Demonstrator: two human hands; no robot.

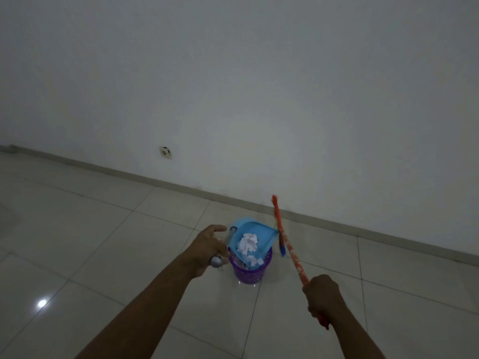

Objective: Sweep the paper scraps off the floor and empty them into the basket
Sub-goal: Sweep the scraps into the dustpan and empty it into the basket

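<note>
We stand in a plain indoor room, likely a home, with glossy pale square floor tiles [103,242], a white painted wall [233,73] and a low round wall socket [165,152].

Blue dustpan [255,228] tipped over purple basket [246,275], white paper scraps [248,245] at its lip, orange broom [290,251] at basket's three o'clock

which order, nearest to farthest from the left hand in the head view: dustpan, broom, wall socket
1. dustpan: held by its handle in the left hand, tipped over the basket.
2. broom: to the right, past the basket, held in the right hand.
3. wall socket: far off, low on the wall.
</note>
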